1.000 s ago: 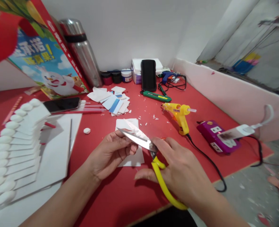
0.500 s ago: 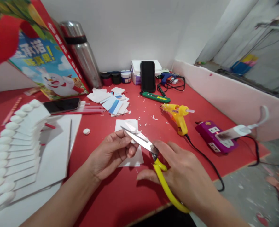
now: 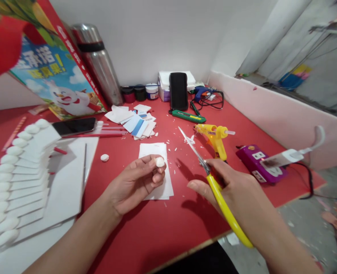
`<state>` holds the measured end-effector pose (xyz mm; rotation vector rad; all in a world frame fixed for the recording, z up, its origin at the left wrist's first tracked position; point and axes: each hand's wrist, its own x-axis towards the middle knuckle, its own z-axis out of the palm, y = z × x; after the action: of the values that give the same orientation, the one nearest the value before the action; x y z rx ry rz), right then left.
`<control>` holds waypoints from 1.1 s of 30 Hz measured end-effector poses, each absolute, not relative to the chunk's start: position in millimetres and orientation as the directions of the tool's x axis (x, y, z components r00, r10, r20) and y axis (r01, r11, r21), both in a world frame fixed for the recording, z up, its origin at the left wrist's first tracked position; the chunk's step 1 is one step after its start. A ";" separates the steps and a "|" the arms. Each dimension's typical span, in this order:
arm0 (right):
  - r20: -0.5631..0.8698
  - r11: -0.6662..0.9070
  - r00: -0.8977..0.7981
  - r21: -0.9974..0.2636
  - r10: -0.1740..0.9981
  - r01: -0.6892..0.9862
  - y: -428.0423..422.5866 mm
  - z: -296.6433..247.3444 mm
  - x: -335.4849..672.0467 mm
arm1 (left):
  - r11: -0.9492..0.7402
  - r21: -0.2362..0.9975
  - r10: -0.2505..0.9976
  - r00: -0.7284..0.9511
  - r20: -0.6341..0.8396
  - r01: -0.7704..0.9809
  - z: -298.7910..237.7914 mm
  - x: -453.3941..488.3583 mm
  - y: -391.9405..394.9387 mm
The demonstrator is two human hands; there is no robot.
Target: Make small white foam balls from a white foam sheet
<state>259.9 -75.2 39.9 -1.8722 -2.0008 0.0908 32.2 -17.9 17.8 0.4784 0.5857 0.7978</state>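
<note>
Between thumb and fingers, my left hand (image 3: 138, 177) pinches a small white rounded piece (image 3: 160, 162) above white paper sheets (image 3: 164, 186). My right hand (image 3: 231, 190) holds yellow-handled scissors (image 3: 214, 186) by the handles, their blades pointing up and left, apart from the white piece. Another small white piece (image 3: 104, 157) lies on the red table left of my left hand. White scraps (image 3: 189, 140) are scattered near the scissor tips. At the left, a curved row of white cards (image 3: 28, 179) carries white oval pieces (image 3: 7, 168) at the outer ends.
A yellow glue gun (image 3: 214, 137) and a purple power strip (image 3: 259, 165) with a corded plug stand right. Cut cards (image 3: 138, 123), a phone (image 3: 74, 126) and a green utility knife (image 3: 187, 116) lie farther back. A steel flask (image 3: 101, 68) leans by a colourful box (image 3: 62, 80).
My right hand has moved the scissors right, away from my left hand. A white scrap that was at the blades now lies on the table near the glue gun.
</note>
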 end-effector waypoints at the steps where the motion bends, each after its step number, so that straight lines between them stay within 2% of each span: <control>1: 0.243 0.110 -0.033 -0.311 0.969 0.944 -75.4 39.6 257.7 | 0.599 0.599 0.781 0.553 -0.291 -0.531 17.8 32.5 -17.9; 10: 0.232 0.166 -0.091 -0.329 0.968 0.930 -74.2 37.8 250.4 | 0.566 0.596 0.821 0.453 -0.346 -0.570 19.0 30.3 -18.4; 18: 0.184 0.132 -0.075 -0.323 0.980 0.937 -71.8 35.0 252.0 | 0.586 0.570 0.810 0.429 -0.399 -0.577 12.8 29.3 -17.1; 24: 0.176 0.131 -0.064 -0.405 0.982 0.905 -73.0 35.9 253.8 | 0.603 0.564 0.796 0.469 -0.382 -0.564 14.6 28.7 -16.7; 28: 0.203 0.203 -0.127 -0.418 0.971 0.885 -76.5 39.3 251.5 | 0.604 0.550 0.796 0.472 -0.379 -0.577 15.2 29.2 -16.4; 33: 0.220 0.326 -0.260 -0.357 0.940 0.876 -76.9 39.8 241.4 | 0.607 0.507 0.795 0.477 -0.375 -0.612 11.5 30.6 -17.0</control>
<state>241.4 -76.9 39.8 -1.6085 -2.2093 0.2277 30.6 -17.0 11.5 0.3236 0.6271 0.8776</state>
